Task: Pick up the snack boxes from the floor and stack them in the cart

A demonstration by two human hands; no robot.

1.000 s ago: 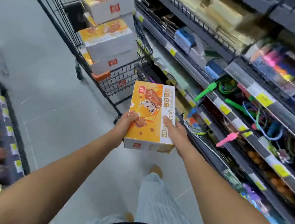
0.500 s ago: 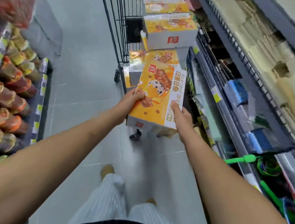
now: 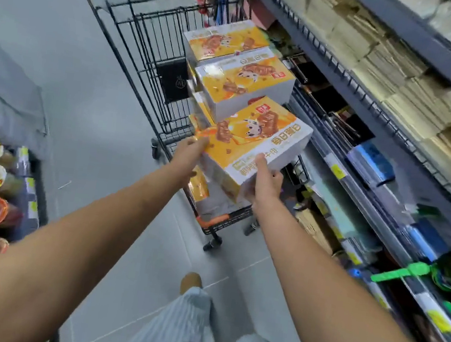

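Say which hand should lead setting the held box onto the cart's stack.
Right, probably: the right hand cups the held box from beneath its near corner, thumb on top, so it seems to bear the weight. The left hand only grips the side edge, good for steadying.

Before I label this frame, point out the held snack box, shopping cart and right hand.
held snack box [image 3: 254, 143], head view, orange top face.
shopping cart [image 3: 152, 41], head view, wire wall.
right hand [image 3: 264, 183], head view, back of hand.
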